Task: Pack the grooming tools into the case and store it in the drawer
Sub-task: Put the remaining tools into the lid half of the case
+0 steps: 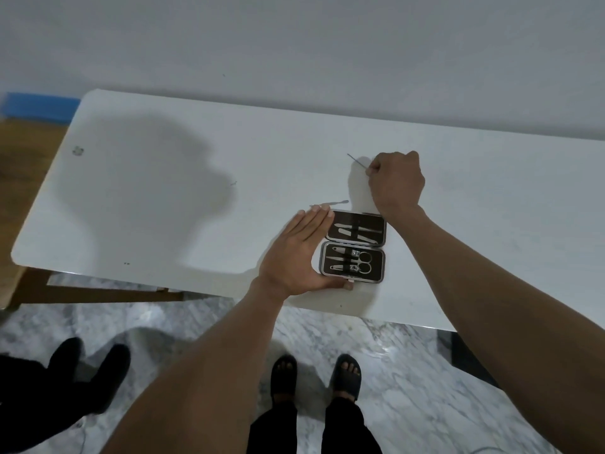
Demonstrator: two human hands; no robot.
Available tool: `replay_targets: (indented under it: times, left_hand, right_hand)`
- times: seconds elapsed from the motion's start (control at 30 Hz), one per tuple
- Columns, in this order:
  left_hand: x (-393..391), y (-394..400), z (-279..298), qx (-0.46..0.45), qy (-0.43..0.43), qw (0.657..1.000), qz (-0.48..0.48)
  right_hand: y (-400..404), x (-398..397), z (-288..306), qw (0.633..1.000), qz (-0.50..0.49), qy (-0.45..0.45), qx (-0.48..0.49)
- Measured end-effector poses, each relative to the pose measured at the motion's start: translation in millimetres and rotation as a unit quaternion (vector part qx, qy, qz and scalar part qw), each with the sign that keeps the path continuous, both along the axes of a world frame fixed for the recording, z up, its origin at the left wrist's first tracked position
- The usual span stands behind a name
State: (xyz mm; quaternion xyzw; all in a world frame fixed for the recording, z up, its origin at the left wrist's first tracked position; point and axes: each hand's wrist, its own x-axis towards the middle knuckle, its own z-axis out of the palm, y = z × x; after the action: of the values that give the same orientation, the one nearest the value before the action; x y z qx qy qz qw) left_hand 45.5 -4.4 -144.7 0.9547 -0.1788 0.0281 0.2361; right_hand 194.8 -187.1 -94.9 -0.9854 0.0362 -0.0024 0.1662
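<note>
Long white glossy tabletop, rounded corners, hard and smooth, so small metal parts will likely slide on it. Small silvery scrap at 9 o'clock near the far-left edge, too small to tell what.

Left hand flat, fingers straight, palm edge braced against the left side of the case, thumb hooked under its near edge; steadying, not clenched.

Flat slim silver spatula-tipped tool lies loose on the table just past the left fingertips, at 12 o'clock of the case.

Open brown leatherette hinged case with metal rim sits near the table's front edge, both halves flat. Scissors, clippers and files are already strapped in. Likely light and rigid; best gripped by the rim.

Right hand curled, pinching a thin grey metal needle-like pick at 1 o'clock of the case, beyond it. The pick looks stiff, very light, slippery and pointed; hold mid-shaft, tip away. Drawer not visible.
</note>
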Motion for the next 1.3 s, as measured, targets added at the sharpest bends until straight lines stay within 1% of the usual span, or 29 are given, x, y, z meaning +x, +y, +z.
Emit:
replay_targets:
  times: [0.1, 0.2, 0.27, 0.47, 0.57, 0.7, 0.87, 1.0, 1.3]
  left_hand:
    - [-0.2, 0.4, 0.3, 0.003, 0.003, 1.000, -0.001]
    - [0.1, 0.7, 0.8, 0.002, 0.004, 1.000, -0.002]
    - [0.5, 0.6, 1.1, -0.001, 0.003, 1.000, -0.002]
    - [0.8, 1.0, 2.8, 0.001, 0.021, 1.000, -0.005]
    - [1.1, 1.4, 3.4, 0.002, 0.028, 1.000, -0.008]
    - [0.2, 1.2, 5.8, 0.008, 0.042, 0.999, -0.006]
    - [-0.6, 0.3, 7.2, 0.008, 0.038, 0.999, -0.003]
    - [-1.5, -0.1, 8.0, 0.003, 0.032, 0.999, 0.000]
    - [-0.9, -0.2, 8.1, 0.005, 0.034, 0.999, -0.001]
  right_hand:
    - [1.9, -3.0, -2.2, 0.997, 0.038, -0.003, -0.065]
    - [4.3, -5.8, -3.8, 0.994, 0.061, 0.020, -0.090]
    - [3.6, -6.7, -3.3, 0.995, 0.062, 0.036, -0.077]
    - [-19.8, -25.8, 3.0, 0.996, 0.071, 0.047, 0.035]
    - [-31.1, -40.7, 9.7, 0.992, 0.057, 0.057, 0.096]
    - [-43.8, -63.0, 15.3, 0.986, 0.055, 0.059, 0.145]
    - [-57.5, -83.7, 17.2, 0.981, 0.088, 0.102, 0.141]
    - [-63.8, -92.0, 16.7, 0.979, 0.092, 0.127, 0.131]
    - [-62.4, -89.4, 16.5, 0.981, 0.099, 0.128, 0.109]
